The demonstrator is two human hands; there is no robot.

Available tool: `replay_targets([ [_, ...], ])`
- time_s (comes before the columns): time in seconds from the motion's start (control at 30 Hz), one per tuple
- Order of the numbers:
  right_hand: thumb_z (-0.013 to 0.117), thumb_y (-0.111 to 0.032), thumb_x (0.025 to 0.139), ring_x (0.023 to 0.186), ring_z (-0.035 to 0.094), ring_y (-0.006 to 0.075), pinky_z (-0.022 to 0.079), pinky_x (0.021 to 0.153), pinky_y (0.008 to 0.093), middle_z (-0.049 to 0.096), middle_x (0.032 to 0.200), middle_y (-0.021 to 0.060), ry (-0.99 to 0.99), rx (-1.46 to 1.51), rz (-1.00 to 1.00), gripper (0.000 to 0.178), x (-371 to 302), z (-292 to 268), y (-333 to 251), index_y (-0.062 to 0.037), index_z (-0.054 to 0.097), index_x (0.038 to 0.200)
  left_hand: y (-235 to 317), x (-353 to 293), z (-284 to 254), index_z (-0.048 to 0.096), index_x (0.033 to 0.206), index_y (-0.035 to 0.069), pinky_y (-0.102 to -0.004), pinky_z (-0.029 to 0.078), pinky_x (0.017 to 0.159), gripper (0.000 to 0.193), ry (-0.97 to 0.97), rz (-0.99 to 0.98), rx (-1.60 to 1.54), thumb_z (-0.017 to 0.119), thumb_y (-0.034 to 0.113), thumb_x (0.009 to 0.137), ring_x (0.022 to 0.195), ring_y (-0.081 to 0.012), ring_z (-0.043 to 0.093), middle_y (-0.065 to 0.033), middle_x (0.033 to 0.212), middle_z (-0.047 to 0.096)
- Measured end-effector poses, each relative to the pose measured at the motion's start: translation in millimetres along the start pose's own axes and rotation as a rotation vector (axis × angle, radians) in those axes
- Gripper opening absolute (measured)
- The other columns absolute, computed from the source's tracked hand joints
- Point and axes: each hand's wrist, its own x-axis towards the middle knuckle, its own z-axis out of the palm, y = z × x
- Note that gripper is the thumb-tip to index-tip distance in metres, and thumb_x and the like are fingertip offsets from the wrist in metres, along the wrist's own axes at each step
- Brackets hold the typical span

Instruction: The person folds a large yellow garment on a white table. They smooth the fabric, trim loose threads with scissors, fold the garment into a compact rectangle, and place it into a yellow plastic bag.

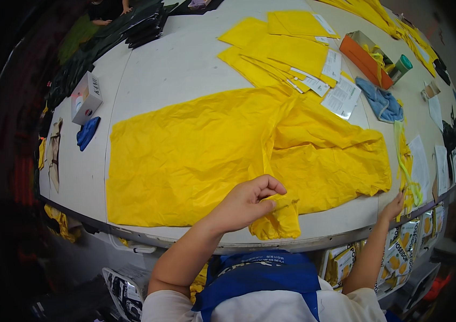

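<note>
Yellow fabric, creased, spread across pale tabletop. Left hand curled at its near edge, over a bunched flap; grip unclear. Right hand at the tabletop's rim, beside yellow strips. Far side: overlapping folded yellow pieces with white sheets; orange box; blue cloth nearer.

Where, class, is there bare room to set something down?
Bare tabletop lies between the white box and the folded yellow pieces, beyond the spread yellow fabric; a narrower strip runs between that fabric and the dark-blue cloth. The right side is crowded: orange box, light-blue cloth, papers.
</note>
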Motion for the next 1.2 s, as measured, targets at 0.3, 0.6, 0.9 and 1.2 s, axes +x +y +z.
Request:
replay_targets([
  [0.3, 0.056, -0.022, 0.090, 0.123, 0.043, 0.0256, 0.034, 0.102, 0.0361, 0.041, 0.139, 0.0136, -0.734, -0.058, -0.353, 0.058, -143, 69, -128, -0.0031, 0.035, 0.140, -17, 4, -2, 0.058, 0.101, 0.003, -0.0188, 0.042, 0.065, 0.011, 0.162, 0.216, 0.089, 0.058, 0.006, 0.091, 0.072, -0.0019, 0.050, 0.0025, 0.082, 0.058],
  [0.6, 0.067, 0.001, 0.072, 0.083, 0.045, 0.0085, 0.039, 0.076, 0.0213, 0.047, 0.086, -0.0020, -1.407, 0.543, 0.072, 0.029, -302, 152, -228, -0.0095, 0.050, 0.092, -30, -21, 32, 0.063, 0.085, 0.005, -0.0304, 0.049, 0.067, 0.013, 0.295, 0.962, 1.095, 0.069, 0.001, 0.073, 0.077, -0.0249, 0.061, -0.0102, 0.090, 0.065],
  [0.9, 0.061, 0.003, 0.075, 0.064, 0.036, 0.0094, 0.034, 0.058, 0.0230, 0.038, 0.071, -0.0021, -1.042, 0.739, 0.234, 0.025, -333, 167, -234, -0.0101, 0.040, 0.078, -74, -25, 7, 0.056, 0.103, 0.008, -0.0326, 0.045, 0.086, 0.039, 0.789, 0.810, 0.906, 0.073, 0.001, 0.068, 0.093, -0.0279, 0.057, -0.0132, 0.108, 0.060],
  [1.2, 0.070, -0.027, 0.080, 0.090, 0.059, 0.0339, 0.048, 0.079, 0.0428, 0.062, 0.094, 0.0151, -1.475, 0.308, -1.095, 0.044, -347, 171, -264, -0.0068, 0.058, 0.117, -112, -13, -156, 0.056, 0.105, 0.005, -0.0260, 0.048, 0.077, 0.022, 0.928, 0.340, -0.299, 0.049, -0.007, 0.087, 0.087, -0.0148, 0.058, -0.0051, 0.096, 0.059],
])
